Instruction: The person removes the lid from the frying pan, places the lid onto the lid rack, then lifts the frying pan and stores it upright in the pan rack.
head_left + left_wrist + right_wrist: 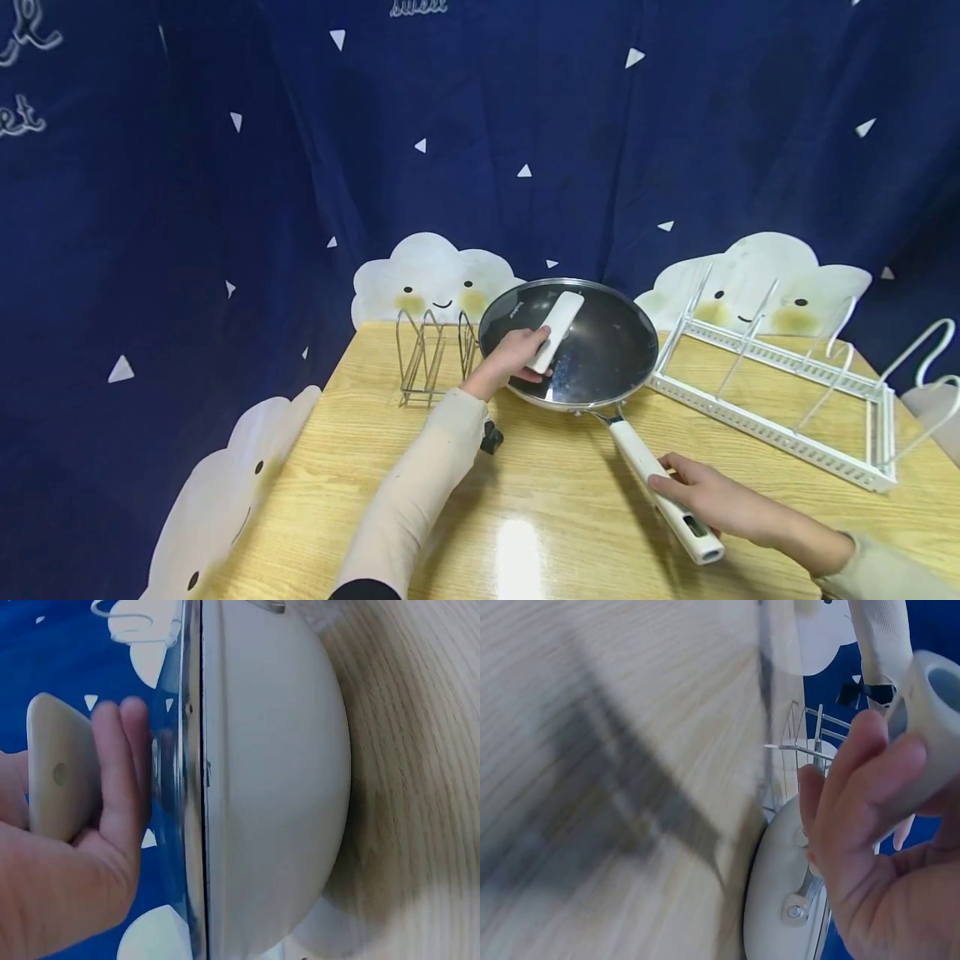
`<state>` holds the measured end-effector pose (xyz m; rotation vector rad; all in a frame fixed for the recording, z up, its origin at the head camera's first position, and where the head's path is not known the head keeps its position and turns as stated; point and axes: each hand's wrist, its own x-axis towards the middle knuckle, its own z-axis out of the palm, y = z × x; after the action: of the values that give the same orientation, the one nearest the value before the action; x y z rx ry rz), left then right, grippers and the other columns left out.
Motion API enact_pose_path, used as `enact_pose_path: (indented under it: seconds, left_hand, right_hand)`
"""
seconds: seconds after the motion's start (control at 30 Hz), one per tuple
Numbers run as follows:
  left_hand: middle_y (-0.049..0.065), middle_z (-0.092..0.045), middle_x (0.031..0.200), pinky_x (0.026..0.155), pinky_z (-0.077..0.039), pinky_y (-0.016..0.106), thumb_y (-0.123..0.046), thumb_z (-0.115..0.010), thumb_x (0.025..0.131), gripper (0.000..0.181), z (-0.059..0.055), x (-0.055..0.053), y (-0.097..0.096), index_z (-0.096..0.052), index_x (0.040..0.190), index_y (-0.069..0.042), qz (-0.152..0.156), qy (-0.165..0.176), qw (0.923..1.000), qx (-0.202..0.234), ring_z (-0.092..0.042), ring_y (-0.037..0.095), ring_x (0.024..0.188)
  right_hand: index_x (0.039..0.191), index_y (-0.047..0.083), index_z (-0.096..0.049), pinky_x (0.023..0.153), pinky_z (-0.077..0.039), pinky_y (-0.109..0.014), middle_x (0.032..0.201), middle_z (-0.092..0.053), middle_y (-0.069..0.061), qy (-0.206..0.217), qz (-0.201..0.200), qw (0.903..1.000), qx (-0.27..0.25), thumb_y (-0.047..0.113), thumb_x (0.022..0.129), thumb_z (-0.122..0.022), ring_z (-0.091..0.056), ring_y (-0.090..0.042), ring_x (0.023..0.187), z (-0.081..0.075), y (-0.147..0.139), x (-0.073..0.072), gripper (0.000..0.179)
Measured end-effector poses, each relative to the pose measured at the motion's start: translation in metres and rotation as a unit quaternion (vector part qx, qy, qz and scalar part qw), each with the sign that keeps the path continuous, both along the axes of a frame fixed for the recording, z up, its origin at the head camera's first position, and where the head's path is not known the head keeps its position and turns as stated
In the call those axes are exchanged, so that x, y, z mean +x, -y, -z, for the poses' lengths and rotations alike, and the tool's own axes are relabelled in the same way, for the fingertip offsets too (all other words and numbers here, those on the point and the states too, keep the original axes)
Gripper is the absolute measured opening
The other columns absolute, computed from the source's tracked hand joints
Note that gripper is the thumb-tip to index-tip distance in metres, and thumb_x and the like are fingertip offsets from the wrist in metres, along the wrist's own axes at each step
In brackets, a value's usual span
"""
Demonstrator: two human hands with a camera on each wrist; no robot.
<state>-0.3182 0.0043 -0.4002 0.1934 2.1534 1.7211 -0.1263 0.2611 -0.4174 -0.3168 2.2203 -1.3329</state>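
Head view: left hand (516,352) gripped the lid knob (561,327) atop the pan (281,772), right hand (708,496) its handle (636,450) — tilting could've slid the lid (611,350) toward the wire rack (431,392) left of the pan.

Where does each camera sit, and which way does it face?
Head: on the head, facing forward and down at the lid, left hand and right hand.
Left wrist: on that wrist, facing the left hand and pan.
Right wrist: likewise, facing the right hand on the pan handle, left sleeve beyond.
Both wrist views share the pan.
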Motion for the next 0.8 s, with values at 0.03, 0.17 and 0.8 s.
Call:
enact_pose_path:
  seconds: [0.03,0.17,0.8]
  left_hand:
    - [0.013,-0.063,0.08,0.058,-0.057,0.034,-0.04,-0.042,0.099,0.046,0.001,-0.001,0.0,-0.053,0.112,0.003,0.007,0.013,0.9998,0.012,-0.065,0.021,0.063]
    - [0.013,-0.067,0.082,0.057,-0.055,0.03,-0.042,-0.039,0.1,0.047,0.003,-0.006,0.001,-0.055,0.109,0.001,0.027,0.053,0.9969,0.051,-0.065,0.017,0.06]
    - [0.007,-0.066,0.072,0.048,-0.05,0.022,-0.03,-0.06,0.094,0.035,0.009,-0.014,-0.004,-0.055,0.11,0.002,0.037,0.098,0.9901,0.094,-0.063,0.012,0.055]
  right_hand:
    - [0.124,-0.009,-0.038,0.043,-0.042,-0.024,0.083,-0.056,-0.009,0.003,0.002,1.0,-0.009,0.032,0.102,-0.041,-0.047,-0.012,0.054,0.001,0.0,0.001,0.046]
    - [0.122,-0.013,-0.034,0.058,-0.05,-0.032,0.091,-0.057,-0.014,0.017,0.005,0.9982,-0.058,0.028,0.103,-0.037,-0.055,-0.024,0.073,0.003,0.002,0.005,0.045]
    - [0.128,-0.007,-0.024,0.042,-0.048,-0.028,0.089,-0.056,-0.01,0.091,0.073,0.9817,-0.15,0.037,0.103,-0.035,-0.055,-0.014,0.051,0.011,0.013,0.014,0.052]
